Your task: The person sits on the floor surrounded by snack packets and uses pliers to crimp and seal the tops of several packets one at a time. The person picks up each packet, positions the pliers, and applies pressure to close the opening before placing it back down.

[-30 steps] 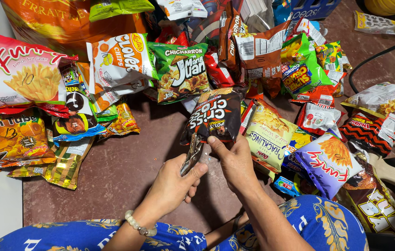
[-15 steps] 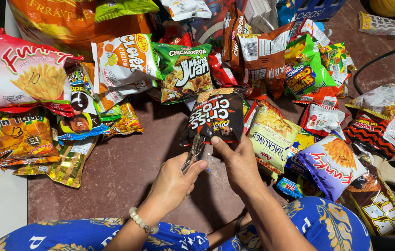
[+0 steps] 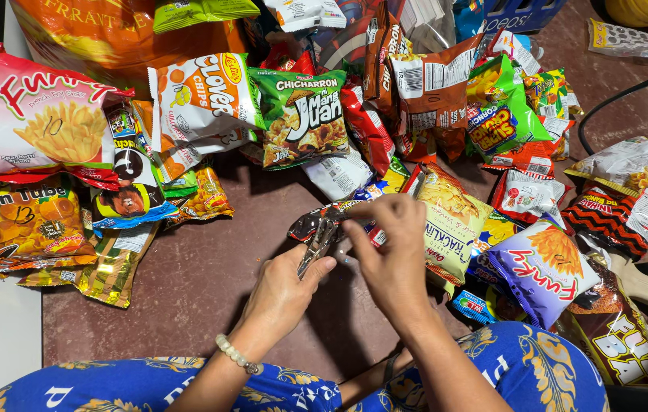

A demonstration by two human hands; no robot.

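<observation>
left hand closed around metal stapler, beaded bracelet on wrist. right hand fingers pinch edge of dark snack packet, held just above brown surface at centre. stapler nose touching packet edge. green chicharron bag behind, purple chip bag near right.

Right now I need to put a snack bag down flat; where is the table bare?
Bare brown tabletop lies left of the left hand, bordered by the gold packet and the green chicharron bag above. The right side, around the purple bag, is crowded, as is the back row.
</observation>
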